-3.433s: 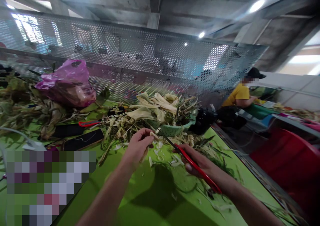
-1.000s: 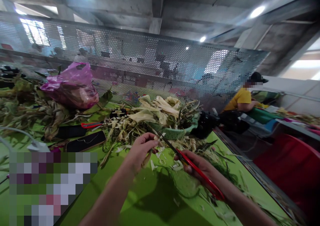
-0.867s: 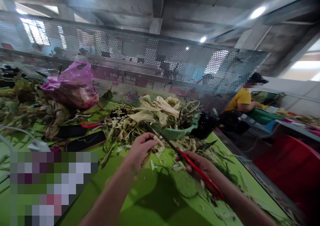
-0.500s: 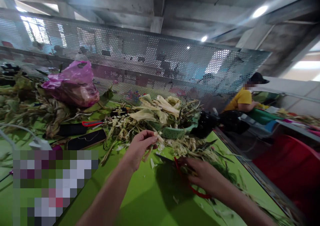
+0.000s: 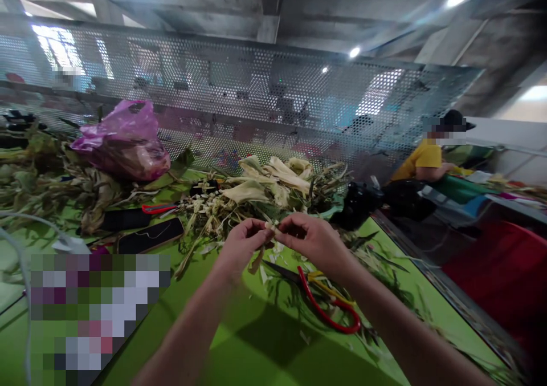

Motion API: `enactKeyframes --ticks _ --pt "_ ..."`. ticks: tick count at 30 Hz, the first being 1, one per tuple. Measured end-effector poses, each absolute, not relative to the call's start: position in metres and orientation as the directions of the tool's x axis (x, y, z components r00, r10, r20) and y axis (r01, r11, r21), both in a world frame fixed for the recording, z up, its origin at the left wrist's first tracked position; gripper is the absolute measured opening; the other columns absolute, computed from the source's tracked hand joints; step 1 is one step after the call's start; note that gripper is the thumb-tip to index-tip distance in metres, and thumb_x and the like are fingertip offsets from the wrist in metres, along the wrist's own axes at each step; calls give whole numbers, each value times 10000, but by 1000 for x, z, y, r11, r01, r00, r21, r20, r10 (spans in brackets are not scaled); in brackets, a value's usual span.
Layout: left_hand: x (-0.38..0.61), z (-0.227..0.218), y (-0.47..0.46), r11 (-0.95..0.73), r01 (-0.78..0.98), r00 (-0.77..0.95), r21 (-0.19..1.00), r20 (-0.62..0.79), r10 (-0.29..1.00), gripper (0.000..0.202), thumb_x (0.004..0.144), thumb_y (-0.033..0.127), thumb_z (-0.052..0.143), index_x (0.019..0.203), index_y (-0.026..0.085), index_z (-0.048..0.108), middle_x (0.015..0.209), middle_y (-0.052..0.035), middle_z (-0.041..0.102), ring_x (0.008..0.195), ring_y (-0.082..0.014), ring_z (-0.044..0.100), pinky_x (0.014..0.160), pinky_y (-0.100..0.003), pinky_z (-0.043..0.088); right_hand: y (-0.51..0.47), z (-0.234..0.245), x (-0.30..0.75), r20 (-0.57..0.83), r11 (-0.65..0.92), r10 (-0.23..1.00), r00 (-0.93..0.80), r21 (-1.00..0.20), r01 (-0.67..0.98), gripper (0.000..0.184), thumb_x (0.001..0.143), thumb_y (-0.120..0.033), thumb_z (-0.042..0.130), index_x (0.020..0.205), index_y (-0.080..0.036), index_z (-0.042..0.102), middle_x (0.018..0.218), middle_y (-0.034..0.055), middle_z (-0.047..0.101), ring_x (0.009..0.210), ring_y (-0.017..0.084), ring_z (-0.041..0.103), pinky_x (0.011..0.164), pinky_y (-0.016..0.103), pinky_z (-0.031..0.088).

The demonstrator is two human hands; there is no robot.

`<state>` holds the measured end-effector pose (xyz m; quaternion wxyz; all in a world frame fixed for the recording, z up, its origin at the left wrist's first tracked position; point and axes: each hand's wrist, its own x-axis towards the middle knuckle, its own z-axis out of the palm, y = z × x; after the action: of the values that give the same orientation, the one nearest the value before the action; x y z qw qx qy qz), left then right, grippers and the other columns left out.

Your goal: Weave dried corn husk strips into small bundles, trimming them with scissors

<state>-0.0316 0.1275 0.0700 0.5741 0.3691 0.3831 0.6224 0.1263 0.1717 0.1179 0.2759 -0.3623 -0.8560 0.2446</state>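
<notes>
Lightly, my left hand (image 5: 241, 244) and right hand (image 5: 314, 239) pinch closed on the small pale dried plant piece (image 5: 270, 227) above the green tabletop (image 5: 239, 357). It looks light and brittle, best held by its ends.

Looks from head height forward and a little down across the green table (image 5: 273, 363), close over the left hand (image 5: 241, 243) and right hand (image 5: 311, 239), pale stalk piece (image 5: 272, 228) between them at mid-frame; faces the perforated metal screen (image 5: 256, 95) behind.
</notes>
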Motion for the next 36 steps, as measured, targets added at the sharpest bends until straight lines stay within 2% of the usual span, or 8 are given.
enactKeyframes --ticks 3,10,14,17,22,28,32,36 --pt "-34 69 128 -48 -407 -65 912 23 998 279 653 341 740 779 138 595 736 -12 603 664 -89 558 687 -227 452 173 114 125 333 632 745 -578 -629 452 220 855 -377 574 818 -171 642 743 11 642 688 139 557 616 239 411" --pt "-30 65 130 -33 -246 -38 969 24 999 267 625 318 759 693 137 574 584 30 550 542 -75 503 560 -204 404 175 105 132 403 722 677 -616 -528 448 130 844 -272 596 755 -184 632 732 1 627 689 132 562 630 239 396" --pt "-26 61 130 -61 -335 -38 940 51 998 263 681 360 722 801 147 625 721 -5 618 640 -94 567 658 -220 449 180 98 134 406 668 721 -562 -621 410 154 832 -318 607 766 -182 638 720 8 640 681 141 567 623 242 413" --pt "-26 58 129 -35 -433 -48 901 16 999 292 752 418 647 892 163 634 790 -25 643 685 -107 600 708 -234 467 184 95 134 382 606 766 -517 -696 384 189 824 -353 608 765 -175 638 710 13 648 669 144 567 618 245 422" --pt "-31 58 129 -11 -325 -23 946 4 1000 309 733 423 667 878 152 641 748 -25 627 592 -87 542 500 -180 385 186 90 134 352 542 799 -487 -771 333 192 801 -354 616 775 -166 643 720 22 646 676 147 561 619 255 433" --pt "-30 55 135 -32 -277 -9 960 31 999 288 655 304 749 857 120 656 768 -29 629 661 -86 542 654 -208 441 190 85 133 320 480 806 -498 -845 234 196 759 -352 653 818 -167 629 735 15 641 672 140 565 616 252 441" --pt "-29 52 135 10 -282 27 959 -2 1000 293 661 294 746 877 128 640 774 -19 621 661 -87 552 682 -228 463 191 81 132 349 501 810 -472 -830 246 183 761 -342 654 817 -172 618 738 18 632 688 145 556 631 256 439" --pt "-34 52 134 -85 -344 -95 935 55 994 285 699 332 717 905 164 614 829 -7 617 695 -94 576 697 -243 484 188 80 130 376 509 831 -410 -810 291 240 792 -405 618 875 -181 595 771 22 627 668 140 536 589 244 419"
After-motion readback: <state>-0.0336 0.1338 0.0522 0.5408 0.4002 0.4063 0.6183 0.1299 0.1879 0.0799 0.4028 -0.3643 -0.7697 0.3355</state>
